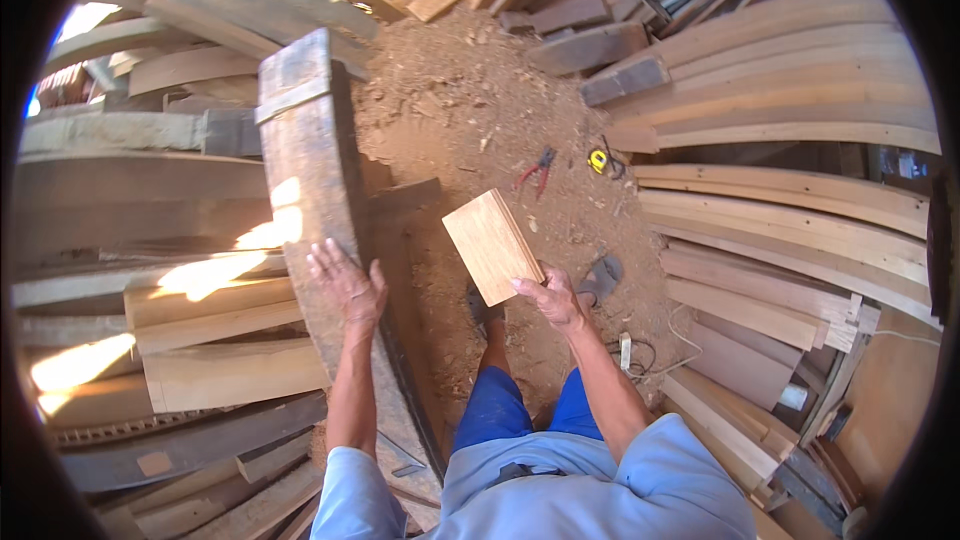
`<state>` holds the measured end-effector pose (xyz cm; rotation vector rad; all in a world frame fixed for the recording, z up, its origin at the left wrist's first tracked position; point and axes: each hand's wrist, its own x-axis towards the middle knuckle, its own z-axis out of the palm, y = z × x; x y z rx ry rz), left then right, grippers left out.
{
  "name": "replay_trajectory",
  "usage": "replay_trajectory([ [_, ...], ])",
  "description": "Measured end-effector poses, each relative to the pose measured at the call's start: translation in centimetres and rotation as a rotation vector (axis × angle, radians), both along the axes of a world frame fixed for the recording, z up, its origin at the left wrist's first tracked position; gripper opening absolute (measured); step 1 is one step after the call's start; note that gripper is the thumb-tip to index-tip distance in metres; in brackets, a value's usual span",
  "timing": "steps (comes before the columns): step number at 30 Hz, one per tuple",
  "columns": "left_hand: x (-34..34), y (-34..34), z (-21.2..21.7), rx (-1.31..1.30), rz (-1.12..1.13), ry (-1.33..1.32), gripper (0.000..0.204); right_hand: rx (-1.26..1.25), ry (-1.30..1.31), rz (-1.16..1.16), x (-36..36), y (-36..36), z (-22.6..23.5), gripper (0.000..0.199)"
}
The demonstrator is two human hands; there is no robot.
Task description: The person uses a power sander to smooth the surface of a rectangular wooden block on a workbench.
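Observation:
My right hand (553, 297) grips a short rectangular wooden board (490, 245) by its near right corner, holding it in the air before my legs. Its light, grained face is turned up, and a grooved or layered edge shows along its right side. On the left, my left hand (347, 285) lies flat with spread fingers on a long, worn wooden bench (315, 160). A thin wooden strip (293, 100) crosses the bench near its far end.
Red-handled pliers (536, 174) and a yellow tape measure (598, 161) lie on the shavings-covered ground (450, 90). Stacked planks (780, 230) line the right side, and more boards (230, 370) fill the left. A power cord (655, 365) with a white socket block (626, 348) lies near my right foot.

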<state>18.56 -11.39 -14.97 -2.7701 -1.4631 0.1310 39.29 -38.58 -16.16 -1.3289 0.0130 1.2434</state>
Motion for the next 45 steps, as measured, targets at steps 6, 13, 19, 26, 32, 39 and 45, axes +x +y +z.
replay_trajectory([
  [6,-1.7,0.4,-0.4,-0.091,0.060,-0.258,0.076,0.185,-0.057,0.042,-3.6,7.6,4.0,0.039],
  [13,-4.4,1.6,-0.6,-0.330,0.129,-0.690,0.064,0.177,-0.157,0.120,-8.6,14.7,6.8,0.036],
  [19,-3.9,2.1,3.4,-0.485,0.224,-0.623,0.063,0.021,-0.003,0.280,-14.5,17.3,3.1,0.036],
  [26,-2.6,0.9,6.3,-0.254,0.109,-0.199,0.095,-0.158,-0.569,0.606,-15.4,14.9,1.7,0.039],
  [32,-1.8,2.5,4.7,-0.274,0.151,-0.287,0.105,-0.217,-0.428,0.428,-12.4,2.4,0.2,0.025],
  [39,4.4,10.7,2.6,-0.408,0.069,-0.415,0.103,-0.596,-0.601,0.322,-14.1,-12.9,-3.9,0.025],
  [45,10.6,14.1,3.4,-0.369,0.076,-0.259,0.102,-0.735,-0.463,0.171,-19.8,-18.3,-2.7,0.018],
])
